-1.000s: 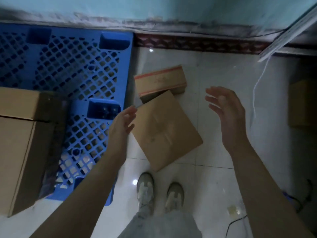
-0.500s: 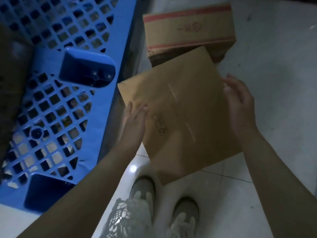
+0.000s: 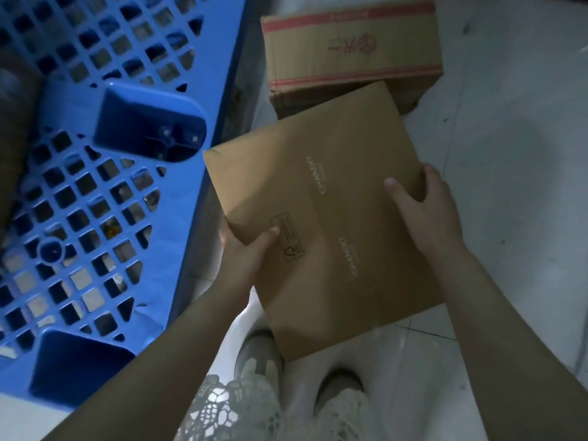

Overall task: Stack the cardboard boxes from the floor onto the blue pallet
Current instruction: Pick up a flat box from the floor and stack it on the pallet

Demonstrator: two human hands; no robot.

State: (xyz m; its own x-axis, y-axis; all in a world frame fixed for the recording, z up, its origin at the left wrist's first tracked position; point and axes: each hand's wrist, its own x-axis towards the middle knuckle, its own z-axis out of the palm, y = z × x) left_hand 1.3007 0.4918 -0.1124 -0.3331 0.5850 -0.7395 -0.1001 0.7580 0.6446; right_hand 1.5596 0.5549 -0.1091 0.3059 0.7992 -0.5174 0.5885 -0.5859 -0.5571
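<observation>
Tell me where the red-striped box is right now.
Head view, top centre: the red-striped box lies on the floor just right of the blue pallet, its near edge hidden behind the plain box.

Pair of grey shoes (image 3: 259,354) side by side on pale floor tiles (image 3: 509,186), white lace-patterned fabric (image 3: 235,409) overlapping their near ends

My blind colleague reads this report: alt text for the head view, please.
A left hand and a right hand grip a plain cardboard box by opposite edges, thumbs on top, beside a blue pallet on its left. A red-striped box sits on the tiled floor beyond it.
</observation>
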